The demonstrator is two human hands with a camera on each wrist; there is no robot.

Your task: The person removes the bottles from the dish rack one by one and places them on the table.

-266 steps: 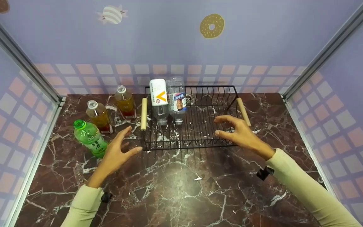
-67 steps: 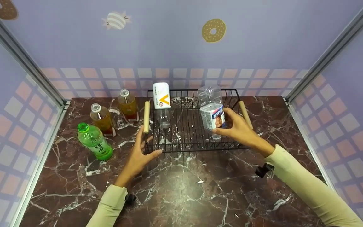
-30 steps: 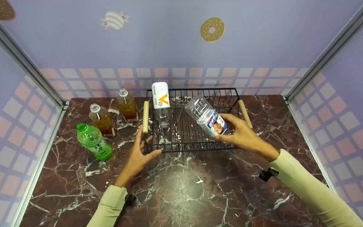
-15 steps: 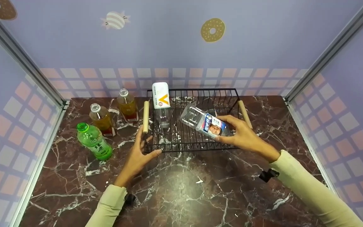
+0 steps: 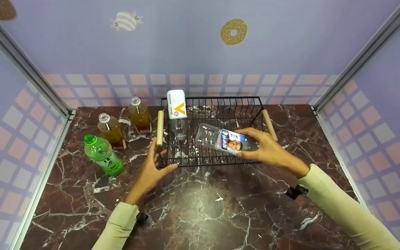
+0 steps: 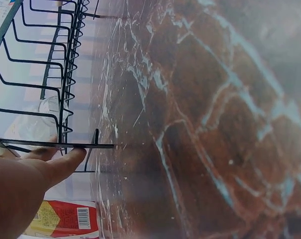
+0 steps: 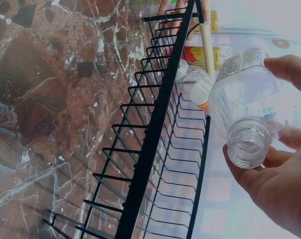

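Note:
My right hand (image 5: 271, 151) grips a clear, uncapped plastic bottle (image 5: 233, 140) with a blue-and-white label, thumb on one side and fingers on the other. The bottle is tipped nearly level above the black wire rack (image 5: 217, 161), base toward the left. Its open mouth (image 7: 249, 144) shows in the right wrist view. My left hand (image 5: 149, 175) rests against the rack's front left corner, fingers (image 6: 65, 164) fairly straight at the end bar, under the wooden handle (image 5: 160, 127). A white-labelled bottle (image 5: 177, 104) stands neck-down inside the rack's left end.
Left of the rack stand a green bottle (image 5: 104, 156) and two amber-tinted bottles (image 5: 111, 130) with red labels. A second wooden handle (image 5: 269, 125) is at the rack's right end. Patterned walls (image 5: 193, 34) enclose the dark marbled tabletop (image 5: 200, 211) at the back and sides.
My right hand lifted the clear bottle from beside the white-labelled one and carried it right. Its base then swung left and down. My left hand moved right to the rack's corner.

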